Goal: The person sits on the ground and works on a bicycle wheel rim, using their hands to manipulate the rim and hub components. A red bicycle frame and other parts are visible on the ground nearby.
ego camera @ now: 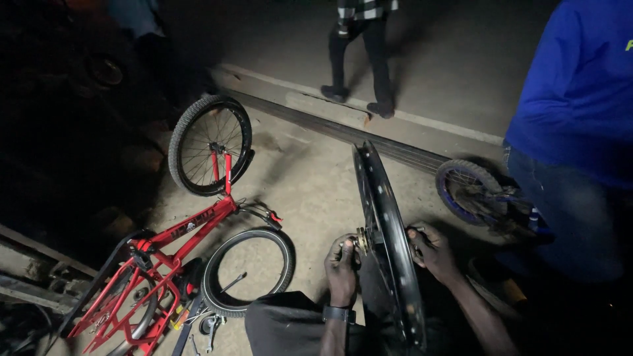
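Upright wheel (389,244) between both hands; bicycle (178,244) lies left, loose tyre (249,271) seemingly beside it

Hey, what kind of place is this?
Likely an outdoor roadside bicycle repair spot at night: a red bike frame on bare ground, a loose tyre, and a wheel held upright.

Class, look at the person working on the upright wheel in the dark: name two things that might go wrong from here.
1. The wheel stands on edge, steadied only by the left hand and right hand at its hub; it may tip.
2. The light is poor, so small hub parts might drop on the ground and be lost.
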